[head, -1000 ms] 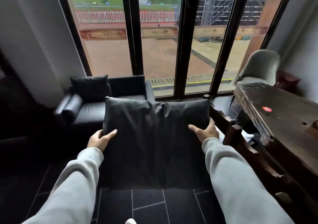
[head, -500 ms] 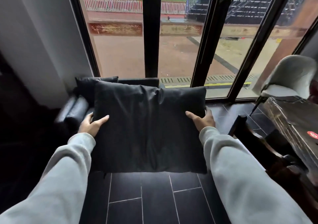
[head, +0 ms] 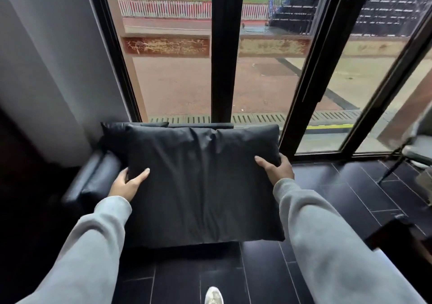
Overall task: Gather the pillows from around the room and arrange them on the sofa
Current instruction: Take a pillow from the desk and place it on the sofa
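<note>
Pillow (head: 203, 184) clasped broadside between my left hand (head: 125, 183) and right hand (head: 277, 169), sofa (head: 91, 182) directly ahead, slightly nearer my left.

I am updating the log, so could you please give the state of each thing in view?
Large black pillow: held up by both side edges, off the sofa.
Left hand: gripping the pillow.
Right hand: gripping the pillow.
Second pillow: propped against the sofa back.
Black sofa: mostly hidden.
</note>
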Demonstrator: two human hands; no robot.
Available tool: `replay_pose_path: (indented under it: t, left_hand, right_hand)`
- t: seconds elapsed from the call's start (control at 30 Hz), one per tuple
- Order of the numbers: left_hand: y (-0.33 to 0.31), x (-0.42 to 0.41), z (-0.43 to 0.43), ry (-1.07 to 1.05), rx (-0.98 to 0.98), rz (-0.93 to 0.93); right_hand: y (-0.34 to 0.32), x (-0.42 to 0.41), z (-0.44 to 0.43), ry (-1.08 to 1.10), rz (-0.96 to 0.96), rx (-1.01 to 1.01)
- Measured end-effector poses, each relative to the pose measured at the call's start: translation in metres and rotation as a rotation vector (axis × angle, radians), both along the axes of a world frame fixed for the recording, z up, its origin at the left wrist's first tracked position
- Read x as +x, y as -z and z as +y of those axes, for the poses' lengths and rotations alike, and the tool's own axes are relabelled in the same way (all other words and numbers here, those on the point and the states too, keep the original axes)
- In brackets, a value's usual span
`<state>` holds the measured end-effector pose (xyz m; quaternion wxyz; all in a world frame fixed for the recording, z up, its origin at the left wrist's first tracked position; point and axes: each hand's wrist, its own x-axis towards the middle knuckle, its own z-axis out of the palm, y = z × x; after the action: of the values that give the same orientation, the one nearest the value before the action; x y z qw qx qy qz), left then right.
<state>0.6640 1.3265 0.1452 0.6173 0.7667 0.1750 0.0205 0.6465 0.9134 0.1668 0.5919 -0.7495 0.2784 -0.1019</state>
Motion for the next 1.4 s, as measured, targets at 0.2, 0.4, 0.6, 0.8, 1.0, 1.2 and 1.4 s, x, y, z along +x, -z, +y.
replay_pose_path:
  t: [0.2,0.4,0.6,0.8,1.0,1.2,1.4]
  left_hand:
    - [0.002,0.131,0.005,-0.042,0.021,0.033]
    - [0.015,0.238,0.013,-0.085,0.024,0.061]
    - [0.075,0.361,0.02,-0.051,0.01,0.167]
    - [0.199,0.519,0.021,-0.005,0.013,0.19]
    - [0.325,0.649,0.008,0.033,-0.057,0.201]
    - [0.383,0.714,-0.004,0.17,-0.009,0.204]
    - [0.392,0.722,-0.014,0.107,-0.079,0.201]
  right_hand:
    - [0.01,0.153,0.0,-0.029,0.065,0.035]
    - [0.02,0.274,0.006,-0.041,0.094,0.051]
    - [0.069,0.39,0.006,0.005,0.149,0.041]
    - [0.181,0.534,0.008,0.005,0.118,-0.04]
    - [0.304,0.653,-0.003,0.027,0.041,-0.021]
    - [0.389,0.699,-0.013,-0.015,0.021,0.04]
    - [0.401,0.717,-0.004,0.155,-0.006,-0.009]
